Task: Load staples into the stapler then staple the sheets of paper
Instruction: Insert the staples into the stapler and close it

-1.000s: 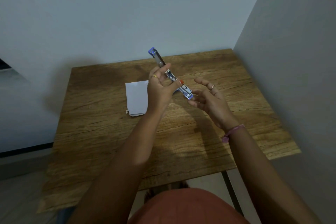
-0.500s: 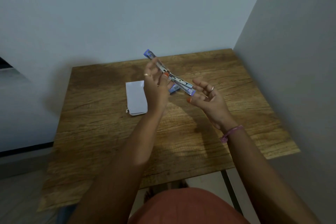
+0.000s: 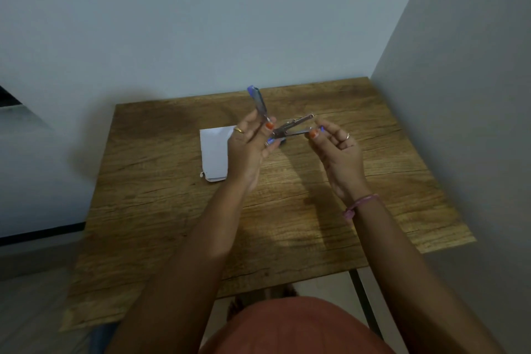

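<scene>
Worktop [image 3: 287,224] of wood grain fills the middle of the head view, pushed into a corner between a pale back wall [image 3: 201,23] and a grey side wall [image 3: 459,95] along its right edge. Both forearms reach out over it from the near edge. White sheets of paper [image 3: 215,152] lie flat toward the back left part of the worktop, partly hidden behind the left hand [image 3: 248,149], and a small pale scrap sits at their near left corner.

The stapler [image 3: 283,131] is held in the air above the back middle of the worktop, swung open into a wide V. The left hand is closed around its hinge end, thumb and fingers pinching the blue-tipped top arm, which points up and toward the back wall. The right hand [image 3: 337,149] pinches the far end of the lower arm between thumb and fingertips, its other fingers curled; a bare metal rail rises just above that arm. A pink bracelet [image 3: 360,205] circles the right wrist, and each hand wears a ring.
</scene>
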Motion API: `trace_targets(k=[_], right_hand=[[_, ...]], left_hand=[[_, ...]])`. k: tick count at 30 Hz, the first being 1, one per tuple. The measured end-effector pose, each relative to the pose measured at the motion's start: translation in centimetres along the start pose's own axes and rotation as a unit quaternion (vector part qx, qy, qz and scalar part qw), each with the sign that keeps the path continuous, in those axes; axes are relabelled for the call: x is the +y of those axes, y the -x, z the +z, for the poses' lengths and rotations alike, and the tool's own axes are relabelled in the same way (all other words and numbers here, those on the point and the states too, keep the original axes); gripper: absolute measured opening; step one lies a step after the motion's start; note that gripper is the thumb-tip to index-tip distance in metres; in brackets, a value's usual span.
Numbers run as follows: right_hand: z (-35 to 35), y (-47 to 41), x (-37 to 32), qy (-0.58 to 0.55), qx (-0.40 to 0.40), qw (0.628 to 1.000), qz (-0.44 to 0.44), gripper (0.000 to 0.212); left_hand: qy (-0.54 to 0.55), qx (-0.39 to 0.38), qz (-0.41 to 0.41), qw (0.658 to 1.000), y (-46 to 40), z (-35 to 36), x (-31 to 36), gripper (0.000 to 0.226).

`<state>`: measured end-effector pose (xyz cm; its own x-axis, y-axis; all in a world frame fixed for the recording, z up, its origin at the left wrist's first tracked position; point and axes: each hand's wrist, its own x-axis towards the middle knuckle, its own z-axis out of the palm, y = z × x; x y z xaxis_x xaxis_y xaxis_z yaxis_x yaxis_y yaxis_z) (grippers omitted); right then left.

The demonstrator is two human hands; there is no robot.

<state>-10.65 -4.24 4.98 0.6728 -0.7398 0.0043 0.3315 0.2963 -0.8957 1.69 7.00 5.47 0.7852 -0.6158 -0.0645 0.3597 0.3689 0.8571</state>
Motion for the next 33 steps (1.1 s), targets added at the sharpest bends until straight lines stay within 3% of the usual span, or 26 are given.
trace_targets(k=[5,10,15,17,20,24,29,33], right_hand=[[0.4,-1.4,-0.7,0.046,0.006,0.999,-0.006,0.026],[0.5,-2.3,-0.9,0.085,-0.008,0.996,0.032,0.021],[0.6,-2.2,0.0,-0.029,-0.091,0.976,0.196,0.055],[0.6,-2.2,0.1,-0.094,-0.111,0.962,0.231,0.057],[0.9,-2.4,0.0,-0.15,-0.104,0.952,0.247,0.043],[1.1,-2.7,0.0,-0.147,-0.081,0.952,0.256,0.04],[1.3,-3.0,0.4,-0.121,-0.07,0.956,0.257,0.03],[1.4,-3.3,0.6,-0.099,-0.072,0.958,0.259,0.026]], left_hand=[[-0.016,-0.095,-0.11,0.989,1.0,0.0,-1.5,0.03],[0.045,-0.123,-0.185,0.974,1.8,0.1,-2.2,0.024],[0.081,-0.142,-0.215,0.963,2.2,0.9,-2.1,0.024],[0.081,-0.153,-0.226,0.959,2.2,0.9,-2.0,0.025],[0.082,-0.153,-0.237,0.956,2.1,0.8,-1.9,0.028],[0.078,-0.128,-0.229,0.962,2.0,1.0,-2.1,0.027],[-0.057,-0.097,-0.169,0.979,2.2,1.7,-3.0,0.035],[-0.088,-0.081,-0.15,0.982,2.3,1.8,-3.6,0.028]])
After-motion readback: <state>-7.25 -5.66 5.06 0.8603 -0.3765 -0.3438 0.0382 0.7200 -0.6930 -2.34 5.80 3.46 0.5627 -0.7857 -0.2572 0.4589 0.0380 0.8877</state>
